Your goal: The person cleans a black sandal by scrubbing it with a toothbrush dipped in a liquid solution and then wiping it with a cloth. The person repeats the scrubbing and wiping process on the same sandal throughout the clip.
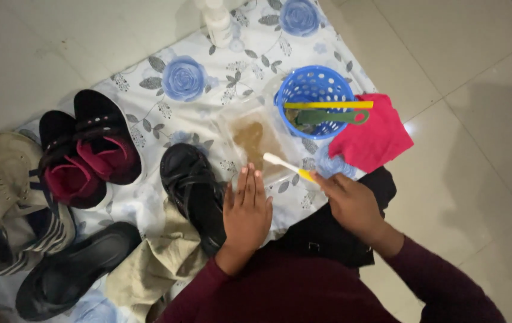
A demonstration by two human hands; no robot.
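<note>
Toothbrush (pixel 286 165) sits pinched in the right hand (pixel 354 203), bristles over the clear tub of brown water (pixel 256 140); left hand (pixel 247 212) lies flat, fingers spread, against the black shoe (pixel 193 191); a careless dip could tip the tub, soaking the floral cloth (pixel 208 84).

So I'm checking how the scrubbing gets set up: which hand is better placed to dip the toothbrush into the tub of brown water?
Probably the right hand: it grips the toothbrush, whose bristles hang over the clear tub. The left hand lies flat against the black shoe.
</note>
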